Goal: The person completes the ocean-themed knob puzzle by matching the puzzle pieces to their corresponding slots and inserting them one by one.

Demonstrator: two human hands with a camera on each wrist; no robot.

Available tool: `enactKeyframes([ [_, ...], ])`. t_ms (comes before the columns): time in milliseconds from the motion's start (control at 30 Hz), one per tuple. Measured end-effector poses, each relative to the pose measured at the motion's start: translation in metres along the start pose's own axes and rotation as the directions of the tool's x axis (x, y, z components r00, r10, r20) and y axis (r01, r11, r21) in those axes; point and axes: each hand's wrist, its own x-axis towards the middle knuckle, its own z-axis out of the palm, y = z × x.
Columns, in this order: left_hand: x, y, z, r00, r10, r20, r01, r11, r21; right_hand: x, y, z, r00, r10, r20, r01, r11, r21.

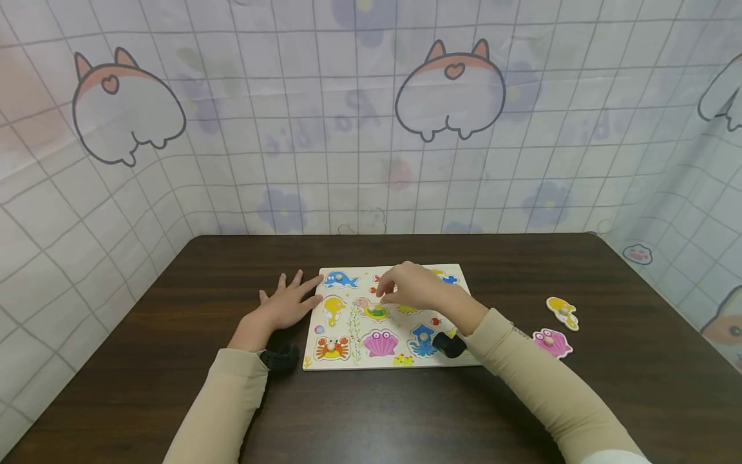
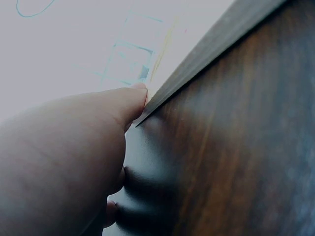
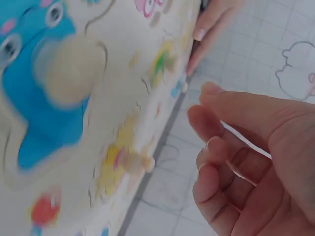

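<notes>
A white puzzle board (image 1: 377,363) with sea animal pictures lies on the dark table. My left hand (image 1: 285,305) rests at its left edge with fingers spread, the thumb and a finger touching the edge. Over the board's middle hovers my right hand (image 1: 414,285); in the right wrist view its fingers (image 3: 206,184) curl loosely and hold nothing. Near it are a turtle piece (image 1: 375,313) and a blue squid piece (image 1: 422,341). A whale piece (image 1: 340,280) and a crab piece (image 1: 332,348) sit at the left. The right arm hides the board's right part.
Two loose pieces lie on the table right of the board: a yellow one (image 1: 563,313) and a pink one (image 1: 553,344). A patterned cloth (image 1: 348,161) hangs behind the table (image 1: 243,258) and along both sides.
</notes>
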Motion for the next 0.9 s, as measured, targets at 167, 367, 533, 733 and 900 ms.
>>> enactKeyframes([
  [167, -0.001, -0.001, 0.0, 1.0, -0.003, 0.002, 0.003, 1.0, 0.002, -0.017, 0.011, -0.011, 0.999, -0.018, -0.043, 0.019, 1.0, 0.022],
  [367, -0.002, 0.0, -0.001, 1.0, -0.007, 0.003, 0.007, 1.0, 0.005, -0.04, 0.027, -0.025, 0.992, 0.014, -0.127, -0.012, 1.0, 0.016],
  [533, -0.002, 0.001, -0.002, 1.0, -0.011, 0.005, 0.011, 1.0, 0.002, -0.061, 0.044, -0.035, 0.983, 0.061, -0.173, -0.055, 0.998, 0.038],
  [733, -0.002, 0.002, -0.002, 1.0, -0.012, 0.005, 0.012, 1.0, 0.007, -0.087, 0.065, -0.044, 0.972, 0.104, -0.211, -0.094, 0.994, 0.055],
  [900, 0.0, 0.002, -0.002, 1.0, -0.007, 0.007, 0.007, 1.0, 0.007, -0.108, 0.084, -0.05, 0.962, 0.116, -0.247, -0.105, 0.993, 0.059],
])
